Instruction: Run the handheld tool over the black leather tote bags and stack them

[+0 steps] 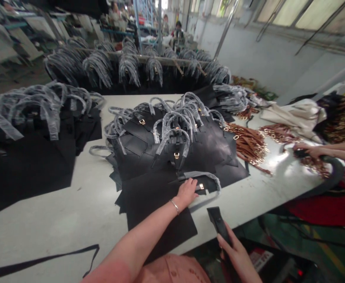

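Head view, both hands at the near edge of the bench (81, 204):
- Left hand (186, 193), bangle (174, 206) on the wrist: lies flat on the front black leather bag panel (157, 200), fingers (191, 184) spread wide, tips just touching the plastic-wrapped handle (203, 175).
- Handle arcs roughly left to right, long axis across the bench; gold-tone clasp (201, 186) sits just right of the fingertips.
- Right hand (234, 251): off the bench, just past its near edge, fingers (226, 239) closed narrow round the lower end of a narrow black strip (218, 224). Strip's long axis points up and left, its top end near the panel's right corner.
- Left hand is the nearer to the panel: touching it. Right hand is apart, below and right of it.
- Panel stack (172, 157): mid-bench, handles heaped on top.
- Beyond it, brown straps with gold-tone fittings (246, 145) lie toward the right edge.
- Far right: a co-worker's hand (311, 151) on a dark curved handle (334, 169).
- Back of the bench: more wrapped-handle bags (128, 67) hang on a rail.
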A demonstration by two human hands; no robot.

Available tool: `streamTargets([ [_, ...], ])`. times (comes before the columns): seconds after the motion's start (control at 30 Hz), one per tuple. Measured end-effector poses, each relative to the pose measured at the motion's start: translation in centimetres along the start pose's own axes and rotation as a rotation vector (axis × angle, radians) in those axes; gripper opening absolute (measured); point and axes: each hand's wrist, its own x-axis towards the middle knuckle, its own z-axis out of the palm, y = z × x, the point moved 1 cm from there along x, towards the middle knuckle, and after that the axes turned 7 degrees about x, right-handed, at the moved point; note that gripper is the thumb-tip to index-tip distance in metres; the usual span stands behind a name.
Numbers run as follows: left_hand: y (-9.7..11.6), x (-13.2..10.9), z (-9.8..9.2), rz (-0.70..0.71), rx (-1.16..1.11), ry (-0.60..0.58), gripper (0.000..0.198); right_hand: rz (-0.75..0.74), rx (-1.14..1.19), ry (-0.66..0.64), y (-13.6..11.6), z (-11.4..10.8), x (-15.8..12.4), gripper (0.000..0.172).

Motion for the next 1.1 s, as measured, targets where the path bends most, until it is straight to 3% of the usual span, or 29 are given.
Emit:
streamTargets([
  [0.07,1.0,1.5,0.4,0.073,0.028,-0.002,0.050,0.013,0.017,-0.026,0.2,0.7,0.0,0.087],
  [0.13,1.5,2.7,0.8,0.159,0.055,-0.024,0.036,0.012,0.031,-0.049,0.4,1.2,0.1,0.089],
  [0.27,1.6,4.2,0.7,0.309,0.087,-0.086,0.021,0.000,0.063,-0.073,0.7,1.8,0.4,0.089],
  [0.37,1.1,4.8,-0.7,0.328,0.100,-0.112,0.019,0.004,0.048,-0.059,0.7,2.0,0.5,0.088],
  [0.53,-1.6,4.2,-5.0,0.223,0.069,-0.167,0.019,-0.023,0.021,-0.060,-0.3,2.2,1.1,0.089],
  [0.67,-5.6,1.5,-8.0,0.040,-0.035,-0.204,0.015,-0.066,0.017,-0.122,-2.0,2.7,1.9,0.084],
  [0.8,-8.5,-3.3,-7.8,-0.174,-0.289,-0.283,0.019,-0.098,-0.027,-0.227,-4.5,3.7,2.0,0.082],
  [0.93,-8.2,-8.3,-5.3,-0.330,-0.667,-0.367,0.025,-0.102,-0.081,-0.324,-6.9,4.6,1.2,0.080],
  [1.1,-5.7,-11.7,-3.0,-0.396,-1.018,-0.276,0.020,-0.067,-0.088,-0.441,-7.9,5.1,0.4,0.078],
])
